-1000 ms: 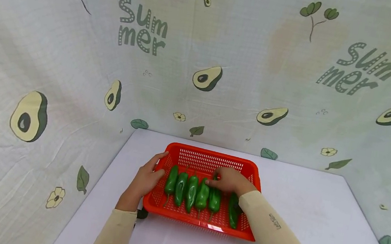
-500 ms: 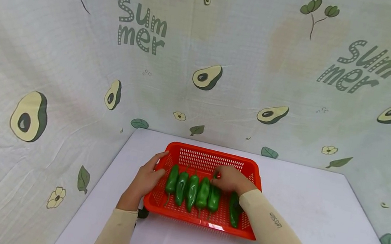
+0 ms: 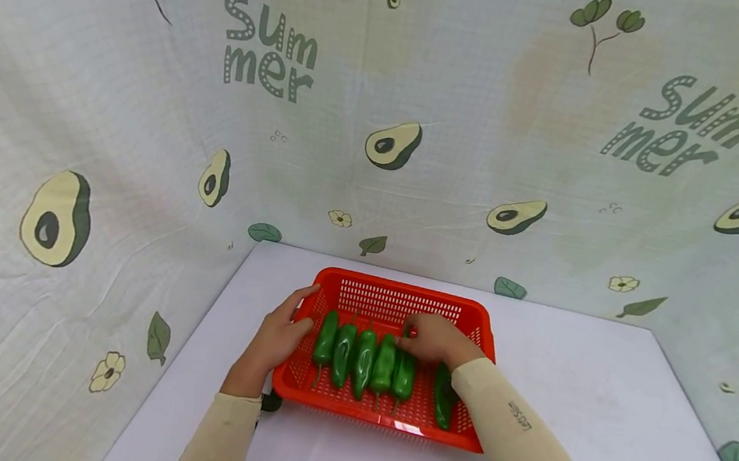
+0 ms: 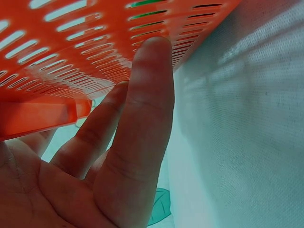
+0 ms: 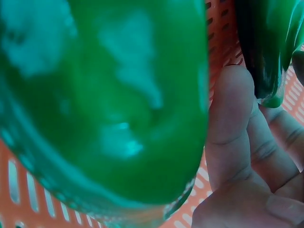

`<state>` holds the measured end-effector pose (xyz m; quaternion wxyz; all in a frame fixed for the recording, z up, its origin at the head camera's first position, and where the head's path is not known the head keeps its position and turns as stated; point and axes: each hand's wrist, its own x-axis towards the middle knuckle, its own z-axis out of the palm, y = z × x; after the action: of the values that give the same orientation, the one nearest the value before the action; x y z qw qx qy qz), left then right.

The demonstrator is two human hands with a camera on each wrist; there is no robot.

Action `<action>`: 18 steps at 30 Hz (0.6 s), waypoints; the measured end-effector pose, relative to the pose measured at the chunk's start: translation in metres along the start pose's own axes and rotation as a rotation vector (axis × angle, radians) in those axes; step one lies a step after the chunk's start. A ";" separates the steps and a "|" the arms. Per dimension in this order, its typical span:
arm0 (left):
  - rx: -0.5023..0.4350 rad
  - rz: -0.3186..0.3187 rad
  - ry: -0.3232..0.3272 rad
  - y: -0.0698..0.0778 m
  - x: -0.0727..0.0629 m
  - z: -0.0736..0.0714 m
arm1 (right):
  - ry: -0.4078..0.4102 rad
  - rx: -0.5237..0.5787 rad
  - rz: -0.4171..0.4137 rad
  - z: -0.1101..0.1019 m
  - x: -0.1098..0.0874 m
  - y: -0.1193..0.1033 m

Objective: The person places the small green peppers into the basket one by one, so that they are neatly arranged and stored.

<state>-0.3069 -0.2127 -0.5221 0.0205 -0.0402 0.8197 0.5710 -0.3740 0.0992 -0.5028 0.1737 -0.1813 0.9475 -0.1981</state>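
In the head view a red plastic basket holds a row of long green peppers, lying side by side. My left hand grips the basket's left rim, thumb over the inner side. Its fingers lie against the slotted outer wall in the left wrist view. Over the row's right end, my right hand holds a green pepper by its far end. Another green pepper lies apart, partly under the right wrist; it looms large beside the right fingers in the right wrist view.
The basket stands on a white table. A pale cloth printed with avocados and leaves hangs behind and along both sides. Below the left wrist a small dark object shows beside the basket's front left corner.
The pepper in my right hand has shifted slightly left at its near end, closer to the row. My right thumb has drawn back a little. The left hand stays on the rim.
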 end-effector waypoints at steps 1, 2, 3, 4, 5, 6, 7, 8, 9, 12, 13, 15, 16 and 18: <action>-0.001 0.001 0.000 0.000 0.000 0.000 | -0.003 0.004 0.001 0.000 0.000 0.000; -0.001 0.003 0.000 -0.001 0.001 0.000 | -0.003 0.006 0.002 -0.001 -0.001 -0.001; -0.002 0.003 0.001 -0.001 0.001 0.000 | -0.004 0.004 0.002 -0.001 -0.001 -0.001; -0.001 0.003 0.002 -0.001 0.001 0.000 | -0.005 0.006 0.002 -0.001 -0.001 -0.001; -0.001 0.004 0.003 -0.001 0.001 0.001 | -0.003 0.004 0.001 -0.001 -0.002 -0.001; 0.000 0.005 0.004 -0.001 0.001 0.001 | -0.001 0.000 -0.001 -0.001 -0.002 -0.002; 0.000 0.006 0.005 -0.001 0.001 0.001 | 0.002 -0.005 -0.005 -0.001 -0.002 -0.002; -0.001 0.010 0.004 -0.001 0.001 0.001 | 0.006 -0.012 -0.008 -0.001 -0.002 -0.002; -0.002 0.010 0.005 -0.001 0.000 0.001 | 0.008 -0.014 -0.010 -0.001 -0.002 -0.002; -0.003 0.014 0.005 -0.002 0.000 0.001 | 0.012 -0.021 -0.018 -0.001 -0.001 -0.003; -0.002 0.018 0.003 -0.002 0.000 0.001 | 0.013 -0.021 -0.018 -0.001 0.000 -0.002; -0.002 0.016 0.006 -0.002 0.001 0.001 | 0.014 -0.017 -0.016 -0.001 0.000 -0.002; -0.001 0.017 0.006 -0.002 0.001 0.001 | 0.014 -0.017 -0.014 -0.001 0.000 -0.001; 0.000 0.019 0.004 -0.001 0.001 0.001 | 0.015 -0.018 -0.013 -0.001 0.000 -0.001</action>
<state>-0.3080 -0.2125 -0.5238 0.0134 -0.0339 0.8202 0.5709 -0.3741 0.0989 -0.5018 0.1639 -0.1875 0.9493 -0.1920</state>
